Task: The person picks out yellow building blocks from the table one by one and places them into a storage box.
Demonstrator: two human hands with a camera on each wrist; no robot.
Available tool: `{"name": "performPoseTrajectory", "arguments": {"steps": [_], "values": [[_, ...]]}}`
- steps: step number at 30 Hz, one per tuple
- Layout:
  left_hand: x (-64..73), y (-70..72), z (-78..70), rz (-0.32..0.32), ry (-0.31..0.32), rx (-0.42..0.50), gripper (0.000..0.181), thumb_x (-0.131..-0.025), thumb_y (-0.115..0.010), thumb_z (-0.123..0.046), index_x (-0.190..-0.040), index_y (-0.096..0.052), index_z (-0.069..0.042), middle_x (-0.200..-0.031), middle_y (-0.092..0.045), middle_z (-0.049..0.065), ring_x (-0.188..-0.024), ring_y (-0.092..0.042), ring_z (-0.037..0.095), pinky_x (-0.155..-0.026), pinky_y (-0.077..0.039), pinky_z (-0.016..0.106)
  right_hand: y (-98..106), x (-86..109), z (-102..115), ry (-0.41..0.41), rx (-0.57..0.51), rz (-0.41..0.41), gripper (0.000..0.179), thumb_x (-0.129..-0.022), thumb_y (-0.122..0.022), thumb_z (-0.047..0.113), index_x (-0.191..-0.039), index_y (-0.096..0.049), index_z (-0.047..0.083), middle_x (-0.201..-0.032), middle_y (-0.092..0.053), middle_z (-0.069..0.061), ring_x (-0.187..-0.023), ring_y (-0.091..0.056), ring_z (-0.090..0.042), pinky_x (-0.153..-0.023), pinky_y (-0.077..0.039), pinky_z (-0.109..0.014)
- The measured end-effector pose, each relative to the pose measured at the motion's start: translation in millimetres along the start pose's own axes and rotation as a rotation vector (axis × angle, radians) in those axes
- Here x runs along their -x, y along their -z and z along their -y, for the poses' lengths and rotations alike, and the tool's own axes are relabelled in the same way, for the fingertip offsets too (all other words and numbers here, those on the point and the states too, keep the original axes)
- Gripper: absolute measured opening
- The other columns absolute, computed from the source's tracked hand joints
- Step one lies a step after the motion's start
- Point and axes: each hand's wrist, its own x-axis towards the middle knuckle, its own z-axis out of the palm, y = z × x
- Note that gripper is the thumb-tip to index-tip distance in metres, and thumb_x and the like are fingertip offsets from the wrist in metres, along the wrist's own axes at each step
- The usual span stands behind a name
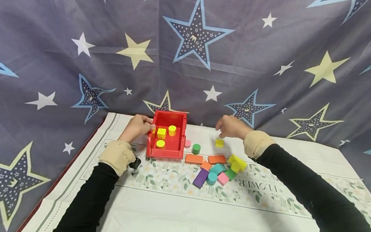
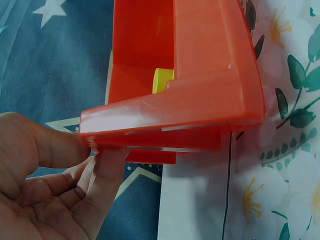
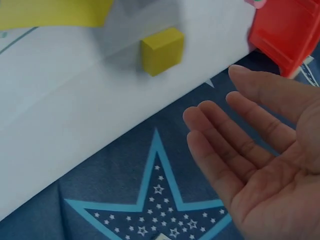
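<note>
A red plastic bin (image 1: 165,153) stands near the back edge of the table, with several yellow blocks (image 1: 161,133) inside. My left hand (image 1: 137,128) pinches its left wall between thumb and fingers; the left wrist view shows the thumb (image 2: 60,147) at the wall's rim. On the table to the right of the bin lies a yellow block (image 1: 219,143). Just above that block hovers my right hand (image 1: 232,127). In the right wrist view its fingers (image 3: 235,135) are spread and relaxed with nothing in them, apart from the yellow block (image 3: 162,50).
Front right of the bin lies a cluster of blocks: orange ones (image 1: 194,159), a purple one (image 1: 200,178), teal ones (image 1: 211,178), a pink one (image 1: 223,178) and yellow ones (image 1: 237,163). A green cylinder (image 1: 196,149) stands beside the bin. Behind hangs a star-patterned curtain (image 1: 262,74).
</note>
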Motion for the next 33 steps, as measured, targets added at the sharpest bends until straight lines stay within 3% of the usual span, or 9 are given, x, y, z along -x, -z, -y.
{"name": "performPoseTrajectory", "arguments": {"steps": [11,22,33], "values": [[-1.4,1.4,-0.1,0.002,0.006,0.002,0.029,-0.099,-0.066,-0.018,-0.117,-0.067,0.004,-0.107,-0.067,0.018,-0.085,-0.065,0.02,-0.079,-0.054,0.031,-13.2,-3.1,-8.5,0.033,-0.002,0.056,0.029,-0.079,-0.076,-0.005,-0.108,-0.074,-0.003,-0.11,-0.075,-0.019,-0.104,-0.068,-0.032,-0.092,-0.057,-0.044],[-2.2,2.5,-3.0,0.008,0.014,0.003,0.03,-0.098,-0.066,-0.018,-0.118,-0.067,0.004,-0.106,-0.068,0.018,-0.085,-0.065,0.019,-0.078,-0.055,0.029,-23.8,-11.1,-14.1,0.069,0.061,0.07,0.031,-0.075,-0.076,-0.004,-0.106,-0.076,-0.001,-0.106,-0.076,-0.017,-0.1,-0.069,-0.03,-0.089,-0.058,-0.042],[-4.1,3.4,-2.2,0.016,0.02,0.005,0.033,-0.098,-0.066,-0.019,-0.121,-0.067,0.005,-0.113,-0.068,0.02,-0.091,-0.065,0.022,-0.082,-0.055,0.032,-29.4,-13.0,-10.9,0.016,0.079,0.096,0.037,-0.077,-0.075,-0.005,-0.114,-0.074,0.0,-0.114,-0.074,-0.017,-0.108,-0.067,-0.031,-0.093,-0.057,-0.045]]}}
